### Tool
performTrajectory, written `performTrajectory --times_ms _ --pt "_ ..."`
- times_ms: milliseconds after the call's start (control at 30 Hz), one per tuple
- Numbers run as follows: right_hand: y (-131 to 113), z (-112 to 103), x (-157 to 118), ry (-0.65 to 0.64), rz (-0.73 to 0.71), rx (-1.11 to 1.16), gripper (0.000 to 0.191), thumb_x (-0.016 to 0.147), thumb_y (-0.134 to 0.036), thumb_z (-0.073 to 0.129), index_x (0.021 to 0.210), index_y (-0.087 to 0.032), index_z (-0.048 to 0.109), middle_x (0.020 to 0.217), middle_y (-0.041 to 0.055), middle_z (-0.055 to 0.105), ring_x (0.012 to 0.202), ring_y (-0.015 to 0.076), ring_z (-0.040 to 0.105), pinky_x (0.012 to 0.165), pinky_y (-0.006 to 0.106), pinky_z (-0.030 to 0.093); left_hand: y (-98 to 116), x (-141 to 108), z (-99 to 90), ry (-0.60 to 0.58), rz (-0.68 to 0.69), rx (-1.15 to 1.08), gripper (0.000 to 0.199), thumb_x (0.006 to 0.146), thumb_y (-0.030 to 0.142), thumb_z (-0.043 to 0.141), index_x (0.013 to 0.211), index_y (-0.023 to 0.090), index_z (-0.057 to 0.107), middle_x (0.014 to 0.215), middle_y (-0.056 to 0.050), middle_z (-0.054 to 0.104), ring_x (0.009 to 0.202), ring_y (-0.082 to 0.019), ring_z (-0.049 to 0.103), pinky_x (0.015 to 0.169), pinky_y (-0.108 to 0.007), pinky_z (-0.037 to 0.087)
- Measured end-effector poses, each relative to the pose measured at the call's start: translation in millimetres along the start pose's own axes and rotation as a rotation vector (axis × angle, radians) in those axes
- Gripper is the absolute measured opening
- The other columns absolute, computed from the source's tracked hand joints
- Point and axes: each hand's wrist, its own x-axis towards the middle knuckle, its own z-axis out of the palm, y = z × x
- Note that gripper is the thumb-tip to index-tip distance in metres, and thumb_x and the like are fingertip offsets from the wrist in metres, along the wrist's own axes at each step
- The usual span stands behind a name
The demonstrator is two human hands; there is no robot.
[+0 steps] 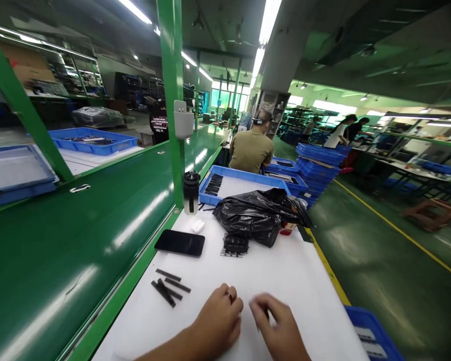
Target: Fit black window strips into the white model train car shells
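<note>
Over the white tabletop [293, 273], my left hand [221, 317] is closed, its fingers curled inward with a ring on one of them. Whatever it may hold is hidden by the fingers. My right hand [277, 325] is close beside it, slightly blurred, with thumb and fingers bent together in a pinch; a dark bit shows near the fingertips, too unclear to name. A small gap separates the two hands. Several short black strips [169, 287] lie loosely to the left of my left hand. Farther off, a stack of thin black slotted parts [235, 245] sits in front of a black plastic bag [248, 215].
A black phone [180, 243], small white case [198, 226] and bottle [191, 193] stand along the left side. Behind the bag is a blue tray [244, 173] with black strips. A green conveyor [108, 235] runs at left. A person [252, 148] sits ahead; stacked blue crates [317, 170] stand right.
</note>
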Motion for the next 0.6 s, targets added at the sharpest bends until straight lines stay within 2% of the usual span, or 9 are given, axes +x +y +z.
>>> performTrajectory --times_ms 67,100,167,200,267,367,467,533,600 --pt "-2 18 67 0.059 -0.066 0.126 0.032 0.094 -0.043 0.054 0.076 -0.018 0.062 0.063 0.0006 0.055 0.059 0.0133 0.049 0.054 0.023 0.043 -8 10 -19.5 -0.211 0.048 0.015 0.022 0.082 0.026 0.063 0.103 0.018 0.066 0.108 -0.015 0.066 0.097 -0.032 0.060 0.080 -0.042 0.052" --pt "-3 30 95 0.079 -0.081 0.143 0.032 0.094 -0.042 0.053 0.077 -0.017 0.061 0.062 -0.0002 0.054 0.057 0.0124 0.047 0.052 0.023 0.041 -13 15 -35.4 -0.340 0.096 -0.021 0.021 0.082 0.028 0.065 0.102 0.020 0.068 0.106 -0.014 0.068 0.094 -0.030 0.063 0.076 -0.039 0.052" --pt "-2 54 135 0.109 -0.114 0.169 0.032 0.096 -0.039 0.048 0.078 -0.016 0.059 0.059 -0.0018 0.050 0.053 0.0110 0.044 0.048 0.022 0.037 -26 22 -77.1 -0.464 0.129 -0.191 0.017 0.085 0.027 0.062 0.100 0.029 0.070 0.104 -0.005 0.071 0.085 -0.023 0.067 0.066 -0.031 0.050" --pt "-1 65 144 0.117 -0.137 0.176 0.032 0.096 -0.038 0.046 0.077 -0.016 0.058 0.058 -0.0023 0.049 0.052 0.0108 0.043 0.047 0.022 0.036 -33 26 -100.6 -0.443 0.079 -0.246 0.016 0.084 0.029 0.063 0.098 0.033 0.070 0.099 0.000 0.073 0.079 -0.021 0.068 0.062 -0.030 0.049" --pt "3 82 147 0.116 -0.210 0.180 0.030 0.094 -0.037 0.048 0.072 -0.017 0.056 0.056 -0.0031 0.047 0.050 0.0104 0.042 0.047 0.022 0.034 -47 37 -144.9 -0.280 0.011 -0.303 0.018 0.089 0.025 0.055 0.097 0.033 0.069 0.094 0.003 0.073 0.082 -0.018 0.067 0.071 -0.029 0.050" --pt "9 91 133 0.078 -0.328 0.160 0.026 0.087 -0.031 0.054 0.064 -0.018 0.054 0.052 -0.0042 0.043 0.047 0.0095 0.041 0.049 0.024 0.031 -73 72 -187.2 0.003 -0.107 -0.300 0.019 0.092 0.028 0.051 0.099 0.029 0.068 0.097 0.002 0.072 0.088 -0.017 0.065 0.077 -0.028 0.050" --pt "15 90 126 0.048 -0.352 0.154 0.021 0.086 -0.024 0.052 0.066 -0.018 0.055 0.053 -0.0042 0.043 0.048 0.0094 0.041 0.050 0.025 0.029 -106 131 -199.1 0.125 -0.164 -0.148 0.025 0.094 0.027 0.046 0.102 0.021 0.069 0.103 -0.005 0.071 0.095 -0.021 0.064 0.085 -0.033 0.049" --pt "17 89 128 0.010 -0.345 0.168 0.019 0.087 -0.022 0.052 0.069 -0.018 0.055 0.054 -0.0038 0.045 0.050 0.0099 0.043 0.051 0.024 0.030 -132 178 -200.9 0.075 -0.179 -0.115 0.028 0.094 0.022 0.045 0.107 0.016 0.070 0.113 -0.008 0.070 0.103 -0.022 0.063 0.093 -0.033 0.048" --pt "18 89 131 -0.038 -0.332 0.169 0.018 0.088 -0.022 0.052 0.070 -0.018 0.056 0.055 -0.0039 0.045 0.050 0.0100 0.043 0.051 0.024 0.030 -160 224 -203.9 0.029 -0.226 -0.127 0.033 0.097 0.020 0.041 0.119 0.015 0.066 0.118 -0.007 0.070 0.104 -0.018 0.065 0.091 -0.027 0.050"
